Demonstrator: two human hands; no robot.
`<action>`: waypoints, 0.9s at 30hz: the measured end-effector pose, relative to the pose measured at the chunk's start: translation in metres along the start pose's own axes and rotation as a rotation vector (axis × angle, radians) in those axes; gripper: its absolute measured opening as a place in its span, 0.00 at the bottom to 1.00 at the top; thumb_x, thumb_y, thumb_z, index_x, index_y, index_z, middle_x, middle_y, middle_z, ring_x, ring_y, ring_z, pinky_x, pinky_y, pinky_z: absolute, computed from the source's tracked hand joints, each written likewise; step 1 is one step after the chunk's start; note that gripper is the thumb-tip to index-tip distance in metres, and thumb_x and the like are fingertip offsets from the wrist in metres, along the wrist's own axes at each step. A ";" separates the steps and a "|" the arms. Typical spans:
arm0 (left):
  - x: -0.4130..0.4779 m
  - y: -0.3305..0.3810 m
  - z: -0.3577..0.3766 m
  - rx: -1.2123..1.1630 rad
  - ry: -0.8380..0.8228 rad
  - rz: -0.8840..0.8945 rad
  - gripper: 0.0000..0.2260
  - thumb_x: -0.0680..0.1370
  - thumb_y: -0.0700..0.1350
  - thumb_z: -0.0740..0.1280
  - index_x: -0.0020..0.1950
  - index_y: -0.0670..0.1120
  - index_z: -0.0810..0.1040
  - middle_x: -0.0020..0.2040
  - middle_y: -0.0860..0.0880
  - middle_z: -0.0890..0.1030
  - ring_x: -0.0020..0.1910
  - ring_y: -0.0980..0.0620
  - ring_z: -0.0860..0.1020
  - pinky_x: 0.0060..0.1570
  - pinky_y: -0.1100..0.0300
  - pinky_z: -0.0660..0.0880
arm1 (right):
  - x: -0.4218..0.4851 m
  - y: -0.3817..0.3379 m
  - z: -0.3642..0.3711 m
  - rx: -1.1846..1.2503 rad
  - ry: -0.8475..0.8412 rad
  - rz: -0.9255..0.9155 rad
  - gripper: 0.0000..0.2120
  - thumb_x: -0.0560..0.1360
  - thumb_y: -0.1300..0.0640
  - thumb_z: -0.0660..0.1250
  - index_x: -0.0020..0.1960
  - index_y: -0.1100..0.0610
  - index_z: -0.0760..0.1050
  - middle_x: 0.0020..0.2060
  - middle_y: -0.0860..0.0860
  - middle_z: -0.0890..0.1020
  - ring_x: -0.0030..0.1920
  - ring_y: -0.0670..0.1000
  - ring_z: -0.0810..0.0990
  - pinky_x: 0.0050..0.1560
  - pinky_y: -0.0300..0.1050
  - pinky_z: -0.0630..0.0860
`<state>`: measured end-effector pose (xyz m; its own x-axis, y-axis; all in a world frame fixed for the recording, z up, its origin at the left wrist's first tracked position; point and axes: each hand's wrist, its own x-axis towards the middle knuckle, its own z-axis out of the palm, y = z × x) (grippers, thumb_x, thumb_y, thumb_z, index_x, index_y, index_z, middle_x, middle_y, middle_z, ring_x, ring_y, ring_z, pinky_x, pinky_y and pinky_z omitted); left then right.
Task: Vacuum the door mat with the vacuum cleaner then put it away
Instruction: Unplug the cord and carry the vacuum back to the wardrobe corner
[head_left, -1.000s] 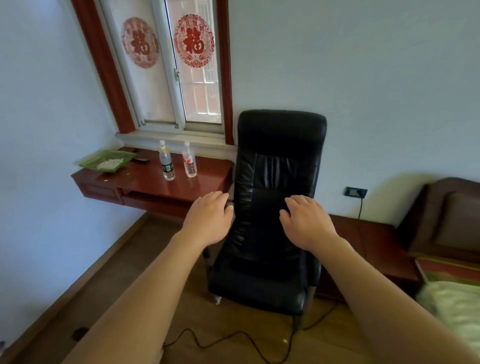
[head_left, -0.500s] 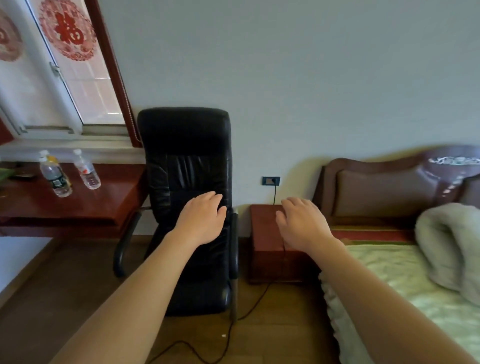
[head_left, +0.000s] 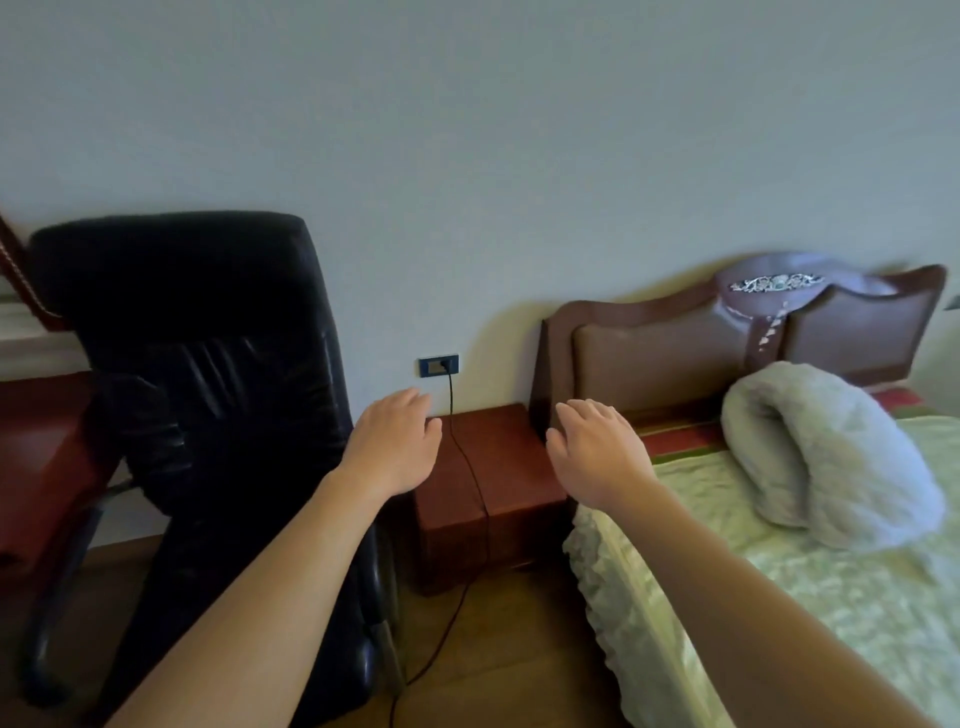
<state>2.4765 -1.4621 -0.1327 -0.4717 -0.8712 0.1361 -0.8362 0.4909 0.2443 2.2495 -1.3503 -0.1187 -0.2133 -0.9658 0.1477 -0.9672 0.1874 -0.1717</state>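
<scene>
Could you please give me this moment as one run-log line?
left hand: open, empty | right hand: open, empty | cord: plugged into wall socket, draped over nightstand | vacuum, mat: not visible

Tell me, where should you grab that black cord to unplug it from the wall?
Probably at the plug, not the cord. The black cord hangs thin and slack from the wall socket, over the bedside cabinet. Pinch the plug body at the socket, coming straight from the front, and pull outward. The left hand is nearest.
</scene>
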 end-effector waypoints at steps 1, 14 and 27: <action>0.013 -0.002 0.005 -0.006 -0.010 0.004 0.13 0.83 0.48 0.53 0.53 0.44 0.75 0.49 0.51 0.76 0.50 0.49 0.75 0.56 0.48 0.74 | 0.012 0.004 0.002 0.004 0.002 0.007 0.19 0.79 0.47 0.49 0.51 0.56 0.74 0.55 0.53 0.80 0.60 0.57 0.76 0.65 0.54 0.69; 0.169 -0.021 0.029 0.064 -0.054 0.000 0.19 0.85 0.48 0.52 0.73 0.43 0.71 0.70 0.47 0.74 0.70 0.47 0.70 0.73 0.49 0.63 | 0.185 0.045 0.038 0.037 -0.033 -0.029 0.18 0.83 0.50 0.53 0.64 0.57 0.75 0.63 0.52 0.77 0.67 0.55 0.71 0.71 0.50 0.64; 0.294 -0.020 0.069 0.131 -0.029 -0.260 0.19 0.85 0.49 0.53 0.70 0.42 0.72 0.70 0.44 0.73 0.70 0.45 0.70 0.72 0.49 0.63 | 0.372 0.096 0.091 0.071 -0.100 -0.313 0.15 0.82 0.51 0.54 0.57 0.58 0.75 0.56 0.55 0.79 0.60 0.57 0.75 0.64 0.51 0.67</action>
<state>2.3354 -1.7280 -0.1642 -0.2433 -0.9682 0.0577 -0.9581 0.2491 0.1412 2.0902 -1.7074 -0.1684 0.1102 -0.9880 0.1080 -0.9709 -0.1302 -0.2009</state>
